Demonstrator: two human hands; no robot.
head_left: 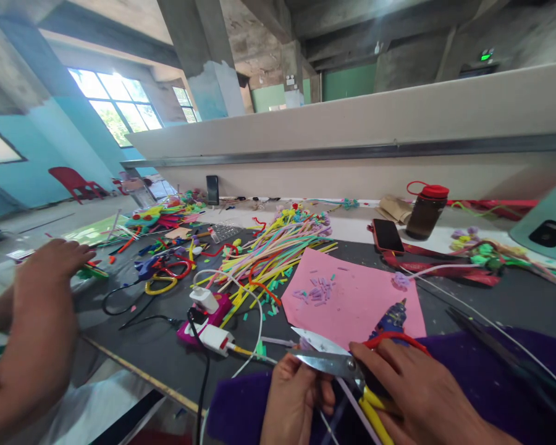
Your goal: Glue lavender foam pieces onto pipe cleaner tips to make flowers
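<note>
My right hand [412,383] grips scissors [331,361] with red and yellow handles. Their blades are parted and point left, above the fingers of my left hand [291,395]. Those fingers are pinched on a lavender pipe cleaner [354,405], whose tail runs down to the right. Whether the blades touch it I cannot tell. Just beyond lies a pink sheet [352,309] with many short lavender cut pieces [319,290] on it. A blue glue gun [391,318] rests on the sheet, partly hidden behind my right hand. Purple cloth [241,402] spreads beneath both hands.
A magenta power strip [217,312] with white plugs and cables sits left of my hands. Long coloured pipe cleaners [269,247] are heaped behind it. Dark shears [491,340], a phone [388,236] and a bottle [426,213] are rightward. Another person's arm [46,321] reaches in from the left.
</note>
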